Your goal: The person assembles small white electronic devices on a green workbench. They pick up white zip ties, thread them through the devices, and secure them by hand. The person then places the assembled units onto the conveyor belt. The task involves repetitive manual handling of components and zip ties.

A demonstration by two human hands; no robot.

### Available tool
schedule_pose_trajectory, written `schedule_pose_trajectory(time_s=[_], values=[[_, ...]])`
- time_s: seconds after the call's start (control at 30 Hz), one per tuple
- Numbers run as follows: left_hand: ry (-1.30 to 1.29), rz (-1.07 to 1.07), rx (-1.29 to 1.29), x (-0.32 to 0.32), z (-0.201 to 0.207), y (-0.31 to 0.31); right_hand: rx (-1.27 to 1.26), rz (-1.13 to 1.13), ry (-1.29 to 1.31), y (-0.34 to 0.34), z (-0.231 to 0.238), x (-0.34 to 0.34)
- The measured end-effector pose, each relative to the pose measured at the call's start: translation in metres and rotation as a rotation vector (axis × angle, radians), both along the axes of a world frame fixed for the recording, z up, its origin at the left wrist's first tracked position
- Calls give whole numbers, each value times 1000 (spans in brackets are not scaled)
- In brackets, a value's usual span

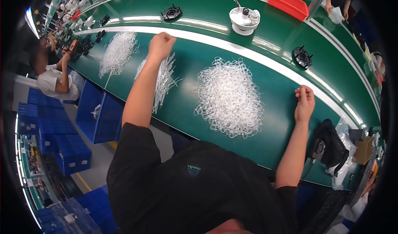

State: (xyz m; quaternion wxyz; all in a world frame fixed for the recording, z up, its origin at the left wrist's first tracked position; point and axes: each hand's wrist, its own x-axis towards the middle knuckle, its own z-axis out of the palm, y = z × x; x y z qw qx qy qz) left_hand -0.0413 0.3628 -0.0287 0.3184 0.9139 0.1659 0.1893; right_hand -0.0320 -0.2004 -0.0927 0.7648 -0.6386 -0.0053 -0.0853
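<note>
My left hand (161,44) is stretched out over the green table (273,143), fingers curled into a fist just above a bundle of clear plastic sticks (163,82). Whether it pinches one of them I cannot tell. My right hand (304,102) rests on the table at the right with fingers closed, close to a white stripe (265,60); something small may be between the fingertips. A heap of clear plastic rings (230,97) lies between my hands. A second heap of clear pieces (118,51) lies further left.
Beyond the stripe, black round parts (171,12) (302,56), a white round device (244,20) and a red tray (288,2) sit on the belt. A person (54,74) sits at the left. Blue crates (97,111) stand below the table edge. Black items (329,147) lie at right.
</note>
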Motion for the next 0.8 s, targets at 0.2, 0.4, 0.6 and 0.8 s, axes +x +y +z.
schedule_pose_trajectory(time_s=[0.2, 0.4, 0.6, 0.8], values=[[194, 39, 135, -28, -10, 20, -24, -1, 17, 3, 2, -2], [397, 131, 323, -10, -6, -31, -54, -12, -1, -1, -3, 1], [439, 196, 347, -12, -10, -37, -108, -16, -10, 4, -1, 0], [446, 183, 312, -16, -4, -36, -110, -22, -1, 6, 2, -2]])
